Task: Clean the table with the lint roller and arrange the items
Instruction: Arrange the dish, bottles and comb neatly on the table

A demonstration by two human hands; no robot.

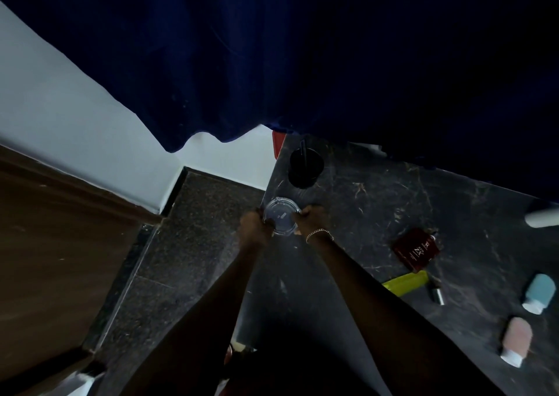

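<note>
Glass dish [279, 215], clear and round, is gripped from both sides at the edge of a dark marble table [378, 202]: the left hand [254, 226] and the right hand [309, 214], which wears a bracelet [319, 233], curl their fingers round its rim. Just beyond the grip stands a black cup [306, 168]. Well to the right of the grip lie a dark red box [416, 248], a yellow-green tube [405, 283], a blue bottle [540, 292] and a pink bottle [515, 339].
</note>
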